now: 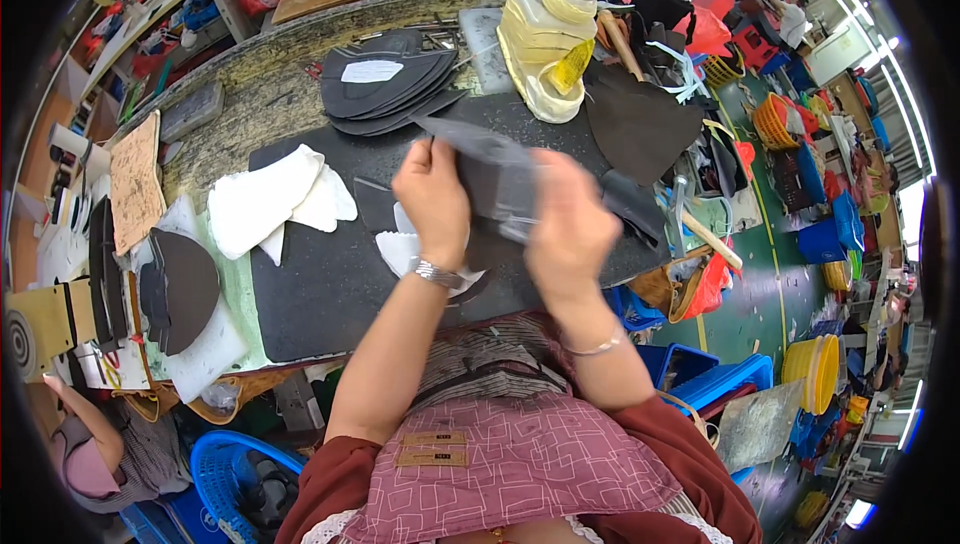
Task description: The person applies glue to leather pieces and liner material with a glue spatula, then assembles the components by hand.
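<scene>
A dark grey flat piece of material (490, 179) is held up over the black work mat (310, 314), with a paler grey, shiny strip across it. My left hand (435, 194) pinches its left edge between thumb and fingers. At the right edge my right hand (572, 229) grips it, its fingers smeared by motion. Under my hands lies a dark piece with a white, zigzag-edged layer (400, 252), partly hidden. Just beyond, several curved dark pieces form a fanned stack (385, 109) with a white patch on top. White cloth-like pieces (265, 204) lie to the left.
A cream, glue-smeared pot (545, 44) with a yellow patch stands at the far side. Right of it are dark sheets (645, 124) and a wooden-handled tool (712, 241). Dark rounded pieces (190, 294) lie at left. A blue basket (240, 474) stands below, near another person's arm (95, 424).
</scene>
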### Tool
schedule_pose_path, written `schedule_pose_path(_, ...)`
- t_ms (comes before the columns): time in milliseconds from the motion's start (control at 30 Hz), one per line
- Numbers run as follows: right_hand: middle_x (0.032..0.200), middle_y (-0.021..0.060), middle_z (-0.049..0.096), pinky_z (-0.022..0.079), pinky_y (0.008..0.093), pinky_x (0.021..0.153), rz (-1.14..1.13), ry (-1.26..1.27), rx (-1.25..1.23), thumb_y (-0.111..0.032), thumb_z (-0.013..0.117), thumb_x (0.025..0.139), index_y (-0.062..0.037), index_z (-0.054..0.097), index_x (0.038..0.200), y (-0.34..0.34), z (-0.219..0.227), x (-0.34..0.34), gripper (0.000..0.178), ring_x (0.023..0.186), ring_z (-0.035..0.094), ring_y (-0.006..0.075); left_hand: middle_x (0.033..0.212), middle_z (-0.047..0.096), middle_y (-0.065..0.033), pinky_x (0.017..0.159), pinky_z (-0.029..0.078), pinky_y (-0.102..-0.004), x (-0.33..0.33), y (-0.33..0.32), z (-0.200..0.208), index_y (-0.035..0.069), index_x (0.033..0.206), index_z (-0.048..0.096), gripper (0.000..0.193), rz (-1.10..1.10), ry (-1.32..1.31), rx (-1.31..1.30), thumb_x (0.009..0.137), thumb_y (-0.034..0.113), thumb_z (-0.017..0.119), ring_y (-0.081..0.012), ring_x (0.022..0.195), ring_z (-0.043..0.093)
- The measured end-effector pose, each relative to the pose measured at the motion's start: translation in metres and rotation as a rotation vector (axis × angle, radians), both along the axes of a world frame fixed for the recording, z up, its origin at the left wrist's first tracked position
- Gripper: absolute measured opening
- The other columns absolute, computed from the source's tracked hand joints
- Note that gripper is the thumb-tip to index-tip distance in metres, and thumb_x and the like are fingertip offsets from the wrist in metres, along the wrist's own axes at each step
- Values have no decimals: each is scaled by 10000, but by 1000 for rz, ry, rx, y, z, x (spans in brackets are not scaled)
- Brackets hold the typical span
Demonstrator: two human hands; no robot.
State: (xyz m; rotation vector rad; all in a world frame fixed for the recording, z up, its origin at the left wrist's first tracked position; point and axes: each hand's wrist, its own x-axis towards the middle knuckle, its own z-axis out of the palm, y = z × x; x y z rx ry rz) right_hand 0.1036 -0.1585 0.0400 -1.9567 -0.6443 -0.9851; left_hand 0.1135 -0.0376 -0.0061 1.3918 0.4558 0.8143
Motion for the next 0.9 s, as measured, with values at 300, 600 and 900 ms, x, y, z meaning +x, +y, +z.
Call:
schedule_pose_path(300,744,0,513,394,253,520,-238,735,-313,-164,588,866,-32,577,1001,-213,-96,-76,189,589,473,109,620,629,-64,490,401,-220,-18,7,81,-45,774,664,222,-511,225,608,801,175,683,-44,547,530)
schedule_pose_path(600,1397,145,359,306,423,1053,1014,1525,1265,-631,437,847,2,230,1401,-87,-27,-79,866,1278,369,266,593,464,-1,410,273,-204,-97,-25,55,-11,810,647,170,-382,-515,1667,765,137,575,-86,487,434)
schedule_pose_path(900,1467,137,245,207,503,1095,1321,1605,1438,-413,264,981,-73,246,1411,-19,32,-58,549,1350,247,318,1267,515,-158,937,399,-363,-180,39,11,24,1245,520,1047,-950,324,-579,680,866,257,-206,1165,490)
